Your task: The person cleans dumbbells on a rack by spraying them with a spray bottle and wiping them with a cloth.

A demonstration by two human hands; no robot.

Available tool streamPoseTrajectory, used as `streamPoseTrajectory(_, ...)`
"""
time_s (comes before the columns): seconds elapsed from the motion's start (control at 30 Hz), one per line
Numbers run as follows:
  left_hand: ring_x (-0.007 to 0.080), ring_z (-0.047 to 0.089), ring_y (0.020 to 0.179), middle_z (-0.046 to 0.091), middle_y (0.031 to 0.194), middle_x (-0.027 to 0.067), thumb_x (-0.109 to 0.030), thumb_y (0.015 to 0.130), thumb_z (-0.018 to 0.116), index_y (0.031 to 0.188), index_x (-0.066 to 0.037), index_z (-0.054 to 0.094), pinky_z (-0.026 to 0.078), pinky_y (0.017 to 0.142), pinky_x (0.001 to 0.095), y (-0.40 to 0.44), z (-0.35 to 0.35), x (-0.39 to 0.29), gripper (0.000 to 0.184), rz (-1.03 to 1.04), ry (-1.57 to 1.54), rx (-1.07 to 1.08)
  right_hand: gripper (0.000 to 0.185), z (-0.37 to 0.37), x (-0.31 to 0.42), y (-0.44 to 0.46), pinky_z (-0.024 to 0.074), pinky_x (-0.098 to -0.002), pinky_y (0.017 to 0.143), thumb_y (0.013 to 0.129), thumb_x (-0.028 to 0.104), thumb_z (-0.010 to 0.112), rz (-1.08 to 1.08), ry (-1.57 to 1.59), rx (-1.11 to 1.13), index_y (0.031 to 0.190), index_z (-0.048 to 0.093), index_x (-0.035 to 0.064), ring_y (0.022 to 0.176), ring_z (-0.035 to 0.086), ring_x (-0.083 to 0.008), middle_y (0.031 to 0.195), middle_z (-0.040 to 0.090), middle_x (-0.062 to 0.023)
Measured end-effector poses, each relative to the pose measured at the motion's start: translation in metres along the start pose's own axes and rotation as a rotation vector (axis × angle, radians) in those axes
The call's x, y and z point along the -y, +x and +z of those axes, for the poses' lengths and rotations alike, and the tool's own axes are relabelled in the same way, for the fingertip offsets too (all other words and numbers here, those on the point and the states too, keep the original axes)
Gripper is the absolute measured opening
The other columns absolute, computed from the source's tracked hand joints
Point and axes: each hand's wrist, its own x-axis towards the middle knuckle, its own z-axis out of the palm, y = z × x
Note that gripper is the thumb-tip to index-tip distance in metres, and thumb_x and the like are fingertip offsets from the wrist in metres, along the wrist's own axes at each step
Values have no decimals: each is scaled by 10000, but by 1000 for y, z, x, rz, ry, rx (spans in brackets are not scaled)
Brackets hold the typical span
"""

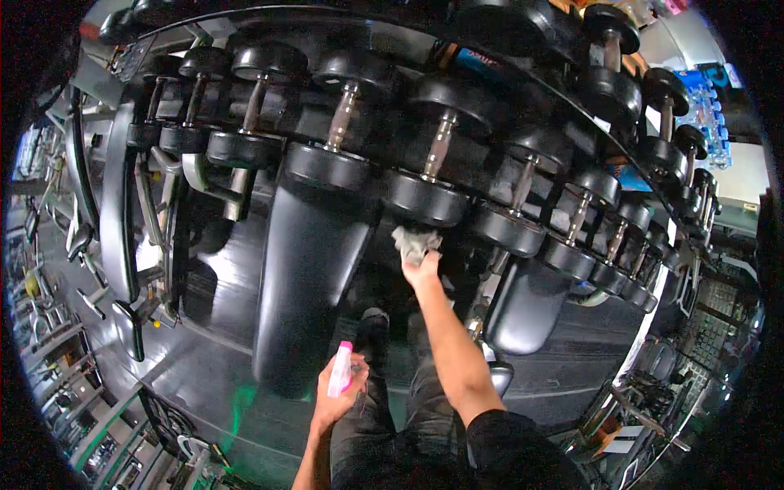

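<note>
Our right grip (420, 269) was clamped on a pale cloth (415, 242) mid-view, a dumbbell (438, 147) near its twelve o'clock; our left grip (331, 402) clasped a pink-white bottle (341, 367) at seven — wiping, we judged, next calling for steady contact.

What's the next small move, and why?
Probably press the cloth to the dumbbell's near end: the right hand holds it just below that end in view, contact unclear, while the left hand holds the pink-and-white bottle lower down.
</note>
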Motion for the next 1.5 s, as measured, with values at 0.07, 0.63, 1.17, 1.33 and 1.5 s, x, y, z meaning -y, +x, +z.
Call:
streamPoseTrajectory(0.07, 83, 555, 615, 610, 828, 29, -8, 815, 625, 1014, -23, 556, 455, 548, 232, 1, 1, -6, 211, 13, 59, -25, 332, 0, 16, 39, 486, -454, 855, 940, 275, 349, 57, 160, 106, 1044, 590, 73, 974, 587, -324, 1098, 623, -117)
streamPoseTrajectory(0.63, 83, 563, 583, 615, 807, 29, -21, 802, 623, 1009, -29, 563, 453, 532, 233, 19, 2, -18, 216, 65, 138, 49, 328, 28, 36, -45, 490, -462, 885, 912, 194, 371, 237, -105, 23, 1105, 548, -3, 1013, 590, -330, 1104, 600, -164)
streamPoseTrajectory(1.17, 68, 540, 633, 620, 862, 34, -24, 794, 615, 1004, -25, 555, 444, 556, 232, 13, -9, -28, 218, 189, 376, 74, 287, 83, 23, -108, 505, -389, 895, 938, 183, 373, 403, 73, 26, 1102, 556, 33, 987, 603, -283, 1088, 618, -119)
streamPoseTrajectory(1.33, 139, 603, 709, 643, 842, 65, -29, 763, 654, 995, -24, 603, 476, 641, 268, 11, 2, -32, 238, 153, 357, 42, 317, 45, 3, -27, 505, -397, 832, 933, 253, 337, 350, -244, 36, 1056, 563, 68, 935, 606, -240, 1016, 631, -95)
streamPoseTrajectory(1.5, 161, 618, 732, 641, 855, 84, -47, 772, 663, 980, -19, 605, 484, 664, 277, 0, 4, -30, 218, 174, 443, 73, 443, 54, -31, 60, 474, -491, 887, 918, 397, 418, 193, 234, 92, 1076, 551, 5, 948, 599, -324, 1049, 622, -148)
